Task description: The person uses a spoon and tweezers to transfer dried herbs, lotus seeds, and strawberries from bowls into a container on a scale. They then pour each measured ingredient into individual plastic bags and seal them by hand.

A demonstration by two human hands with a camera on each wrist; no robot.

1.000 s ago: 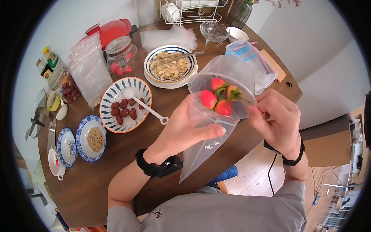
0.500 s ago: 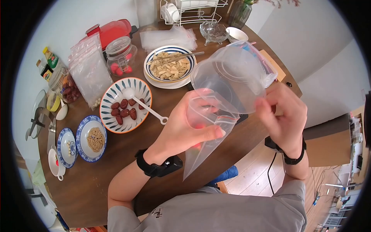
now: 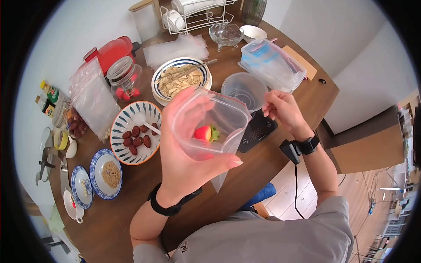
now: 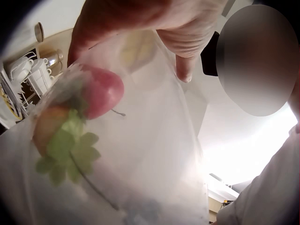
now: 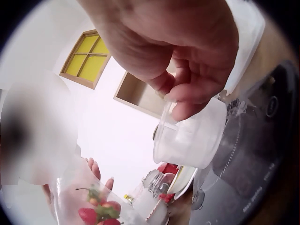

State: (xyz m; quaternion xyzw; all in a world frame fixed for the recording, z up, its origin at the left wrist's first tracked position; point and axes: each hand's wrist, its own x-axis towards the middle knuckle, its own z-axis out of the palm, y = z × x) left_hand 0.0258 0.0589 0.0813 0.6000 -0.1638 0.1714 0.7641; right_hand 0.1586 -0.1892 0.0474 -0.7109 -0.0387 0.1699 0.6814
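Note:
My left hand (image 3: 182, 162) holds a clear zip bag (image 3: 223, 107) with its mouth spread wide, thumb on the near side and fingers around the far side. Inside lie several red strawberries (image 3: 202, 133) with green leaf caps; in the left wrist view a strawberry (image 4: 107, 91) shows through the plastic. My right hand (image 3: 283, 111) pinches the rim of a clear plastic tub (image 3: 244, 87), which holds no strawberries now. The tub overlaps the far end of a black kitchen scale (image 3: 259, 131); its rim under my fingertips also shows in the right wrist view.
Left of the bag is a striped bowl (image 3: 120, 147) of red dates with a white spoon. Behind stand a bowl of dried slices (image 3: 180, 79), a glass jar (image 3: 125, 76) and flat bags (image 3: 175, 50). A plastic box (image 3: 274, 65) sits at back right, blue-rimmed plates (image 3: 105, 193) at left.
The strawberries have gone from the tub into the bag as the tub was tipped. The tub has since come upright and down by the scale, and the bag's mouth now faces up.

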